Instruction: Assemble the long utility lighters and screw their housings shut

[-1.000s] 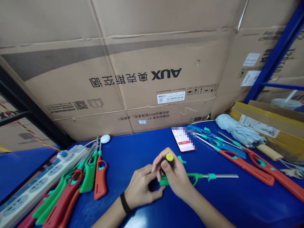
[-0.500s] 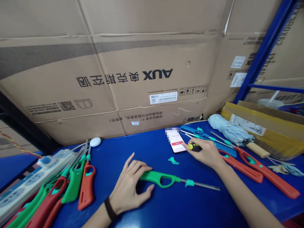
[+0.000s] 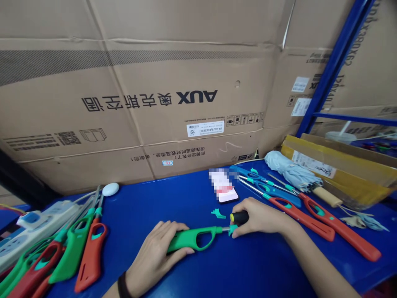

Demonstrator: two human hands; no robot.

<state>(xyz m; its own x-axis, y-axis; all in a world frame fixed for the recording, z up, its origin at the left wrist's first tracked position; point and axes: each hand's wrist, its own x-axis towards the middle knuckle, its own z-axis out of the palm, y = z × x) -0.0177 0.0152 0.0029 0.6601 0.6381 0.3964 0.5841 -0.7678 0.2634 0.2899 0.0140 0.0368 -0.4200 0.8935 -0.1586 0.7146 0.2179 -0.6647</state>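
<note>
My left hand (image 3: pixel 158 246) is wrapped round the handle of a green gas lighter (image 3: pixel 186 240), which lies across the table with its metal tube pointing right. A small teal trigger piece (image 3: pixel 232 230) sits on that tube. My right hand (image 3: pixel 257 216) grips a black screwdriver (image 3: pixel 241 218) with a yellow end. Its thumb and fingers are closed at the teal piece and the tube; the tip of the tool and the far end of the tube are hidden. Just beyond lies a loose teal trigger piece (image 3: pixel 218 213).
A lit phone (image 3: pixel 228 194) rests near the back. Red and blue lighters (image 3: pixel 310 217) lie at right beside a folded umbrella (image 3: pixel 288 169) and yellow-taped box (image 3: pixel 341 165). Further lighters (image 3: pixel 72 252), a power strip (image 3: pixel 52 223) and a white oval object (image 3: pixel 111 189) are at left.
My right hand has come down and left from the phone to the lighter's tube, screwdriver still in it. My left hand has closed round the green handle. The view has shifted slightly right.
</note>
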